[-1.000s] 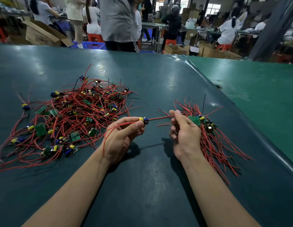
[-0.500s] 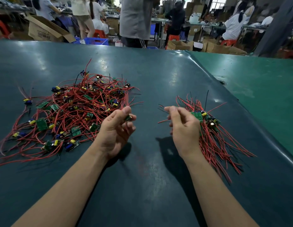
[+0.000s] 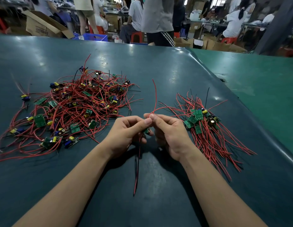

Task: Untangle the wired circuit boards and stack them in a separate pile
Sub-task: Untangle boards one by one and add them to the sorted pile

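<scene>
Dark table [image 3: 158, 66]: left hand [image 3: 126, 133], right hand [image 3: 170, 135] grip one circuit board [image 3: 146, 130] between them.

Both forearms are bare from the bottom edge of the view up to the wrists. The left hand [image 3: 126, 133] and right hand [image 3: 171, 136] wear no gloves. The visible thumbnails are short and unpainted.

Factory assembly floor, long green-covered worktable [image 3: 158, 66], beyond it workers on red stools [image 3: 136, 36], open cardboard boxes [image 3: 42, 25], blue plastic crate [image 3: 95, 37]
</scene>
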### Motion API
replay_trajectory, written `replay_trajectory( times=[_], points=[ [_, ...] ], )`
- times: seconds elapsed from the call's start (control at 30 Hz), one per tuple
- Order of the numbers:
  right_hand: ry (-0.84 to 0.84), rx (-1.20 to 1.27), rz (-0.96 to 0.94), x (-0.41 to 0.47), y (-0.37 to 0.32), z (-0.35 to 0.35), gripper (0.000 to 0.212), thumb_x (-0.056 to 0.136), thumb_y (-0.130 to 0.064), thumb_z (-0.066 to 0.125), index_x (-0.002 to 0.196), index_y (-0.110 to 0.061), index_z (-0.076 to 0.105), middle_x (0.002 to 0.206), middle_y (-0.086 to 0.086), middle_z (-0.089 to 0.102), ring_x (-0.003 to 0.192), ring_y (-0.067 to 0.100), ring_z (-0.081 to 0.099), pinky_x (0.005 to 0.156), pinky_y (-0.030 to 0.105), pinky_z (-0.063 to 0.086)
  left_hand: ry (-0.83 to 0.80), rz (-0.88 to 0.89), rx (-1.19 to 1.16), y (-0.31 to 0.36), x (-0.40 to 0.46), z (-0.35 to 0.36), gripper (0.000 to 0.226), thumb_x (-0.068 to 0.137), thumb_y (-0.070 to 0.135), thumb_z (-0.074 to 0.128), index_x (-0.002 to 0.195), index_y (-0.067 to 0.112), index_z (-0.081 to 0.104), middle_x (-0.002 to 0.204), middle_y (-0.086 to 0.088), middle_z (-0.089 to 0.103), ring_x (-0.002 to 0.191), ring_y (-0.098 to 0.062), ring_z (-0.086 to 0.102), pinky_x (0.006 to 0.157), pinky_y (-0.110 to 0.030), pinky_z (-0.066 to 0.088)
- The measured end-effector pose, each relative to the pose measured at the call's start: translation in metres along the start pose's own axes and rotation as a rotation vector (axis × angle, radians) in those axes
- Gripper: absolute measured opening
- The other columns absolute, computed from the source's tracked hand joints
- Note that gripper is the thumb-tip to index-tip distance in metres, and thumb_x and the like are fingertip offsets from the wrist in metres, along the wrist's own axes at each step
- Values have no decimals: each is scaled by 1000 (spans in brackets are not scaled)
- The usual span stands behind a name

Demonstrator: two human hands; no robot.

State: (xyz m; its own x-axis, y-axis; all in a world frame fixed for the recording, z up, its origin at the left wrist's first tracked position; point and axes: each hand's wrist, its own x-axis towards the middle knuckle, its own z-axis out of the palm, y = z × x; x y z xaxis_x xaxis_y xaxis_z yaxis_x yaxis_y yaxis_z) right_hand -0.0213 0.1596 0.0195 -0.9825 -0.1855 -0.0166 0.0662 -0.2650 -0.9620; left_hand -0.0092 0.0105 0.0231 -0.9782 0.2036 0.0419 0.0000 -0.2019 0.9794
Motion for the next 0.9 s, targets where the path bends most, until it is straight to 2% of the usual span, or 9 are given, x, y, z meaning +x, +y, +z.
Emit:
replay_trajectory(
  times=[0.1,0.23,0.4,0.57,0.63,0.73,0.83,0.9],
  points=[
    [-36,72,51,-1,-3,-2,15,82,-25,69,90,-19,80,52,-8,51,40,5,23,38,15,17,-28,9,-24,0,0,0,23,78,35,67,79,14,76,69,-8,67,62,-19,59,52,-21,49],
    [-50,93,83,1,-3,-3,17,72,-27,73,84,-16,80,58,-2,46,41,6,26,36,14,22,-38,-11,-79,0,1,1,26,83,31,61,78,12,77,73,-5,71,61,-12,65,53,-20,52],
    [-69,89,91,2,-2,-5,20,75,-27,74,90,-15,79,56,-7,55,42,4,32,36,15,26,-76,-7,-99,-1,1,-1,20,85,23,60,80,11,75,64,-1,63,56,-10,63,50,-17,49],
    [-94,76,121,3,0,-3,30,70,-35,75,95,-19,80,59,-4,35,42,4,27,36,15,24,-87,-2,-69,-2,1,-2,17,84,21,61,73,10,68,62,-1,58,55,-9,54,53,-16,45],
    [-92,80,118,3,0,-3,26,71,-35,75,91,-18,80,52,-9,33,41,4,26,36,15,23,-94,3,-66,-2,1,-1,22,86,19,59,65,11,59,62,1,52,55,-10,48,54,-17,43],
    [-72,91,116,3,-1,-4,15,81,-29,72,84,-16,79,50,-9,33,40,4,26,35,15,23,-90,25,-49,-3,1,2,23,89,13,55,69,8,46,65,-4,41,54,-8,39,53,-16,36],
    [-53,87,125,3,-1,-3,17,90,-24,66,81,-15,78,50,-8,32,40,5,27,36,16,25,-74,36,-12,-3,2,2,20,85,21,60,74,7,50,79,-13,36,67,-18,36,67,-30,41],
    [-48,95,143,3,-3,-2,21,92,-25,62,79,-15,74,50,-8,31,40,5,26,36,17,25,-77,29,6,-5,1,1,22,85,22,70,75,7,56,84,-15,40,72,-23,34,70,-39,35]
  ],
)
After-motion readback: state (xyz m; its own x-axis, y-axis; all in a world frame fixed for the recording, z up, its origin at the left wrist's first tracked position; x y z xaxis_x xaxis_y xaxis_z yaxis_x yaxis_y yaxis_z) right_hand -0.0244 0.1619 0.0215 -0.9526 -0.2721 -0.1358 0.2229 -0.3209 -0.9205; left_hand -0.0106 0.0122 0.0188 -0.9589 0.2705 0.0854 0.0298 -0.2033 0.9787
